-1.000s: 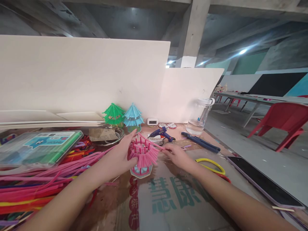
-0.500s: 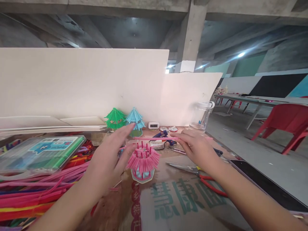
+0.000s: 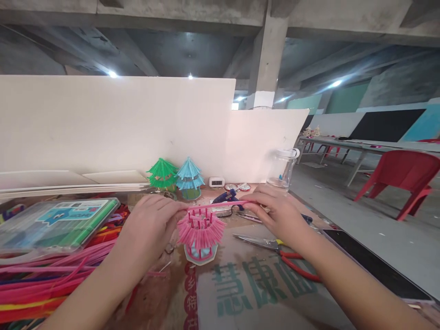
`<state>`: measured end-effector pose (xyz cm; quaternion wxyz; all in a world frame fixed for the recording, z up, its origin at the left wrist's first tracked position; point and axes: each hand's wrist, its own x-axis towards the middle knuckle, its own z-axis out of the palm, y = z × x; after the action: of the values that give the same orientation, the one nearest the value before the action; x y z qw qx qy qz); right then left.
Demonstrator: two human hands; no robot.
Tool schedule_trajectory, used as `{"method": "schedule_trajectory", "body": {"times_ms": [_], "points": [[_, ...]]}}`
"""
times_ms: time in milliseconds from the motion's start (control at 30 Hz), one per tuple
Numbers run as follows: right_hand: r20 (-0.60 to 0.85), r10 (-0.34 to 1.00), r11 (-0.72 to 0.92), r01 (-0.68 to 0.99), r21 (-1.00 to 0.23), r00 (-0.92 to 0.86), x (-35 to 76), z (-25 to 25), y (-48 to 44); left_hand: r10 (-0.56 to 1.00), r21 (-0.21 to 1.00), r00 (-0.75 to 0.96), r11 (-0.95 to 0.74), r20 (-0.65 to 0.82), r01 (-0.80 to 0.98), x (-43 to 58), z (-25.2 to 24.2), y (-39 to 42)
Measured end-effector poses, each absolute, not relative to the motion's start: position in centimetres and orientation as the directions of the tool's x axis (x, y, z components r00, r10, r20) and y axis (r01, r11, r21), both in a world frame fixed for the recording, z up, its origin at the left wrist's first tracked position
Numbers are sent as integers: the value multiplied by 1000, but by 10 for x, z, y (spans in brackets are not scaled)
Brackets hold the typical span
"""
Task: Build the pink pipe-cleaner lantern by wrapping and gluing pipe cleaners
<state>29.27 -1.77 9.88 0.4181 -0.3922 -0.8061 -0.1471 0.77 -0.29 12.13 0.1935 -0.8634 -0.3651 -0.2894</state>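
Note:
A small pink model (image 3: 200,231) made of fuzzy sticks stands on cardboard (image 3: 247,293) at the middle of the table. Just above it, a pink fuzzy stick (image 3: 220,205) is stretched level between both hands. My left hand (image 3: 151,227) pinches its left end, and my right hand (image 3: 277,215) pinches its right end. Both hands hover close over the model's top posts.
A heap of coloured fuzzy sticks (image 3: 51,279) and a clear plastic box (image 3: 55,220) lie at the left. Green (image 3: 161,173) and blue (image 3: 189,174) models stand by the white board. Red-handled scissors (image 3: 275,250), a glue gun (image 3: 225,197), a jar (image 3: 283,167) and a phone (image 3: 374,266) lie right.
My left hand, open half a second ago, has closed on the stick's left end. The stick now hangs level over the model, and the view has tilted slightly.

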Motion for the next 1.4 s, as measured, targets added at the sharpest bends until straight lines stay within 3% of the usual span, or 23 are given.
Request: {"method": "schedule_trajectory", "body": {"times_ms": [133, 233, 333, 400, 500, 633, 700, 800, 867, 933, 1100, 1267, 1400], "points": [[841, 502, 578, 801, -155, -200, 307, 103, -14, 618, 31, 445, -605, 648, 795, 3, 132, -2], [833, 552, 455, 826, -334, 33, 323, 106, -12, 670, 165, 318, -553, 670, 817, -3, 139, -3], [727, 647, 324, 781, -534, 228, 333, 107, -10, 750, 378, 204, -525, 630, 762, -3, 142, -7], [658, 706, 283, 748, -600, 261, 335, 105, -7, 816, 570, 200, -533, 543, 625, 1, 143, -10], [632, 750, 315, 735, -600, 195, 330, 102, -2, 866, 792, 313, -489, 390, 366, 12, 140, -14], [720, 693, 456, 757, -468, 28, 317, 98, -2, 871, 899, 438, -357, 222, 254, 22, 132, -16], [794, 604, 534, 777, -333, -74, 307, 96, -9, 863, 910, 471, -328, 180, 254, 24, 128, -15], [887, 347, 638, 770, 13, -303, 287, 93, -28, 836, 885, 513, -376, 196, 275, 29, 124, -18], [857, 223, 674, 709, 209, -465, 272, 91, -44, 811, 838, 544, -438, 213, 326, 33, 121, -23], [762, 235, 717, 637, 284, -604, 257, 88, -56, 772, 781, 602, -500, 204, 375, 37, 118, -28], [702, 287, 780, 585, 223, -651, 243, 81, -63, 726, 647, 663, -596, 182, 476, 40, 113, -35], [756, 355, 756, 644, 114, -550, 250, 82, -49, 702, 440, 535, -712, 469, 548, 25, 121, -21], [747, 463, 717, 697, 1, -477, 249, 94, -26, 640, 311, 499, -745, 585, 590, 14, 122, -1]]}}
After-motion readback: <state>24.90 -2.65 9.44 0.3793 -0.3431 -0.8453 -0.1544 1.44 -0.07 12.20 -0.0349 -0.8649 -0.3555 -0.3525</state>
